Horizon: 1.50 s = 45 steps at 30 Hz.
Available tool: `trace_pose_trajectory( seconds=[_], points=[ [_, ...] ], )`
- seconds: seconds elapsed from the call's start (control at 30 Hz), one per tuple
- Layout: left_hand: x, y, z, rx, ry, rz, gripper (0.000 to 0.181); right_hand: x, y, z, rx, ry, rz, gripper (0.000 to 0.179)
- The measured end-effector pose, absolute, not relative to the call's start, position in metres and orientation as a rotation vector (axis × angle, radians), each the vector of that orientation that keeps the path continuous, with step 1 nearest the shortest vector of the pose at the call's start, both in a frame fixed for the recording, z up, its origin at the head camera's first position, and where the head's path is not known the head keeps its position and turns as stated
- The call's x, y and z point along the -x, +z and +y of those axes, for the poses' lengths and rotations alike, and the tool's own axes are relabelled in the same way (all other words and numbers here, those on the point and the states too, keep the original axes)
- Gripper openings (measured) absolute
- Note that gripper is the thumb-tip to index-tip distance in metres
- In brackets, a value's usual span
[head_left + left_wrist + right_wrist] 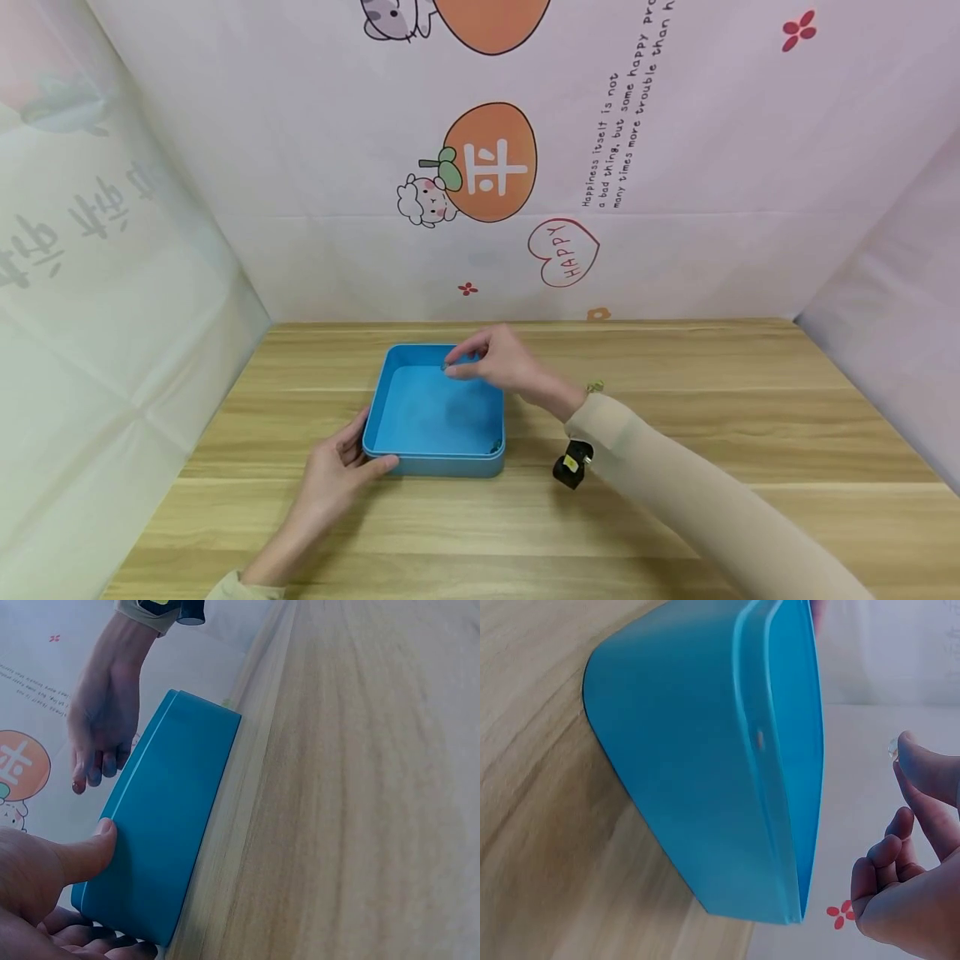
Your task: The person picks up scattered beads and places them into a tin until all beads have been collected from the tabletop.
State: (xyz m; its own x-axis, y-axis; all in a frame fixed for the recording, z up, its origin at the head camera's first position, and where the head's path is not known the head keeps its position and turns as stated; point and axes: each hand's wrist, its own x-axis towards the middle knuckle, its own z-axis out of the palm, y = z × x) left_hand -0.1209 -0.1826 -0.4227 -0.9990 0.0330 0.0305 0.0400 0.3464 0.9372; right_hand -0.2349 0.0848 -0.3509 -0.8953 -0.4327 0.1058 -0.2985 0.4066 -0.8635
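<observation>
A blue square open-topped box (435, 465) stands on the wooden table. My left hand (333, 479) grips its near left corner, thumb on the front wall by the rim and fingers along the left side. Above the box's far right part, my right hand (501, 360) pinches a small clear glassy piece (893, 748) between thumb and index finger, the other fingers curled loosely. The piece is too small to name its kind. A small dark green thing (495, 447) lies inside the box at the near right corner.
A printed white cloth (337, 250) hangs behind the table (675, 367), with more cloth at both sides. A black wrist camera (572, 465) sticks out below the right cuff. A small greenish thing (595, 387) shows beside the right wrist.
</observation>
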Motion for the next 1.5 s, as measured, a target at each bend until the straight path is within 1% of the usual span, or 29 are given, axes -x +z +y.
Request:
trace_pose_trajectory(
  seconds=[0.9,1.07,1.17,1.37,1.5],
  points=[
    [0.121,-0.422,-0.182,0.066,-1.82,-2.57,0.086,0.24,-0.376,0.056,0.598,-1.428,2.542,0.011],
    [0.121,-0.422,-0.181,0.064,-1.812,-2.577,0.086,0.236,-0.377,0.055,0.617,-1.402,2.545,0.018],
    [0.122,-0.422,-0.181,0.063,-1.818,-2.571,0.086,0.233,-0.374,0.058,0.615,-1.441,2.553,0.022],
    [0.121,-0.422,-0.181,0.054,-1.801,-2.578,0.086,0.227,-0.363,0.076,0.63,-1.524,2.553,0.015],
    [0.121,-0.422,-0.181,0.041,-1.787,-2.584,0.087,0.222,-0.358,0.098,0.616,-1.543,2.552,0.015]
  ],
)
